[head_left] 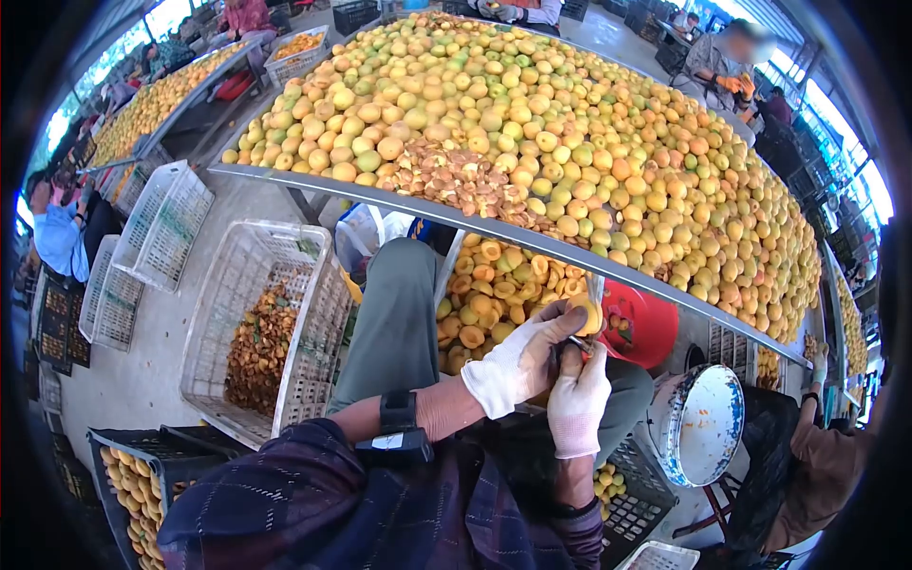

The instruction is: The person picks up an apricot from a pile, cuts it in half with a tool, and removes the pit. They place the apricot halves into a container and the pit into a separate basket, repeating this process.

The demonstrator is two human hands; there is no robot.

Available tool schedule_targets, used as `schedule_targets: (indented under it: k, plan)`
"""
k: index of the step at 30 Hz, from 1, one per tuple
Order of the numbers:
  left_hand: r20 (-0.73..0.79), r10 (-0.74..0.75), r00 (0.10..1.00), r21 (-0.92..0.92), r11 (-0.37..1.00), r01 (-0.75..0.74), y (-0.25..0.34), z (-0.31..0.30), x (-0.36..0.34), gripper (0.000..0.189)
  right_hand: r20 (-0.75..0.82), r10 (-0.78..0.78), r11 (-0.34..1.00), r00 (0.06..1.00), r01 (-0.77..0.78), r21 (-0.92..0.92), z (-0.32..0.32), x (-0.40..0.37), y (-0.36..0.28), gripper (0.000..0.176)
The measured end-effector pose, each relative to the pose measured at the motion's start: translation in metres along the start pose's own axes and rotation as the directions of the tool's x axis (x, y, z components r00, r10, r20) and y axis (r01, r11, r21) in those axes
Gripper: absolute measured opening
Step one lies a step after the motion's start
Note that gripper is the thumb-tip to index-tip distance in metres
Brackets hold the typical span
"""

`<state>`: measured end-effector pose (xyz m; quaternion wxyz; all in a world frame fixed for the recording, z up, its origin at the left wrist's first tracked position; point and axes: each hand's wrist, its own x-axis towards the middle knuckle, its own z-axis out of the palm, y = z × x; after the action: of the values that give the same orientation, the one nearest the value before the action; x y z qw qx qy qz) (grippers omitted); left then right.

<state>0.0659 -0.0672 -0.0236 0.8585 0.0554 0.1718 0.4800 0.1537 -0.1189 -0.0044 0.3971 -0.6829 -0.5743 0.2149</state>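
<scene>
Left grip (pixel 513 369) clamped on a yellow-orange fruit (pixel 593 315), which sits at its fingertips; right grip (pixel 578 404), just beside it, fingers closed round a small metal tool (pixel 579 343), mostly hidden. Halved fruits (pixel 471 336) lie beyond and left of the grips, red tub (pixel 655 328) just right of them, worktop (pixel 532 242) piled with whole fruits (pixel 655 204) farther out, beyond both.

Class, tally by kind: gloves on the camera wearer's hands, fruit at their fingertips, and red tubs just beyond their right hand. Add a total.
White gloves: 2 (left hand, right hand)
Yellow fruit: 1
Red tub: 1
Total: 4
</scene>
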Motion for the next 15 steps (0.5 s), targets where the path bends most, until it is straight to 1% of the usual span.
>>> schedule_targets:
  k: [2, 3, 4, 5, 6, 7, 8, 9, 10, 12, 13, 14, 15]
  plan:
    - [0.147, -0.001, 0.989, 0.229, 0.973, -0.033, 0.015, -0.002, 0.000, 0.040, 0.009, -0.004, 1.000, 1.000, 0.004, -0.016, -0.009, 0.001, 0.005, 0.025]
    - [0.108, -0.025, 0.994, 0.376, 0.926, -0.017, 0.028, 0.002, -0.004, 0.044, 0.070, -0.061, 0.997, 0.996, 0.059, 0.039, -0.016, 0.003, 0.009, 0.023]
    - [0.108, 0.004, 0.994, 0.625, 0.778, -0.071, 0.031, -0.003, 0.004, 0.047, 0.128, -0.122, 0.989, 0.984, 0.110, 0.099, -0.022, 0.005, 0.014, 0.021]
    - [0.159, -0.003, 0.987, 0.684, 0.721, -0.108, 0.034, -0.004, 0.005, 0.046, 0.161, -0.108, 0.987, 0.981, 0.086, 0.134, -0.023, 0.007, 0.020, 0.020]
    - [0.213, -0.012, 0.977, 0.735, 0.661, -0.153, 0.035, -0.004, 0.006, 0.045, 0.162, -0.109, 0.987, 0.981, 0.087, 0.133, -0.022, 0.007, 0.022, 0.020]
    - [0.215, -0.009, 0.977, 0.734, 0.662, -0.155, 0.032, -0.001, 0.003, 0.045, 0.137, -0.087, 0.979, 0.987, 0.059, 0.198, -0.019, 0.006, 0.022, 0.021]
    - [0.172, -0.018, 0.985, 0.593, 0.801, -0.089, 0.027, 0.003, -0.003, 0.042, 0.113, -0.062, 0.965, 0.992, 0.031, 0.262, -0.017, 0.005, 0.022, 0.021]
    - [0.133, -0.037, 0.990, 0.425, 0.905, -0.023, 0.021, 0.005, -0.007, 0.040, 0.099, -0.008, 0.935, 0.995, -0.027, 0.352, -0.013, 0.003, 0.023, 0.023]
    - [0.135, -0.035, 0.990, 0.425, 0.905, -0.026, 0.016, 0.004, -0.007, 0.040, 0.099, -0.011, 0.936, 0.995, -0.024, 0.352, -0.009, 0.002, 0.029, 0.023]
    - [0.157, -0.092, 0.983, 0.132, 0.989, 0.071, 0.005, -0.003, -0.003, 0.046, 0.081, 0.123, 0.885, 0.989, -0.146, 0.442, 0.000, 0.000, 0.040, 0.024]
    - [0.134, -0.072, 0.988, 0.198, 0.979, 0.045, 0.005, -0.003, -0.001, 0.053, 0.088, 0.124, 0.877, 0.988, -0.150, 0.456, 0.000, 0.000, 0.040, 0.025]
    - [0.134, -0.073, 0.988, 0.199, 0.979, 0.046, 0.007, -0.004, -0.001, 0.053, 0.087, 0.124, 0.877, 0.988, -0.150, 0.456, -0.003, 0.000, 0.038, 0.025]
    - [0.149, -0.025, 0.989, 0.421, 0.906, -0.040, 0.014, -0.005, -0.001, 0.055, 0.075, 0.093, 0.918, 0.993, -0.115, 0.378, -0.008, 0.000, 0.033, 0.026]
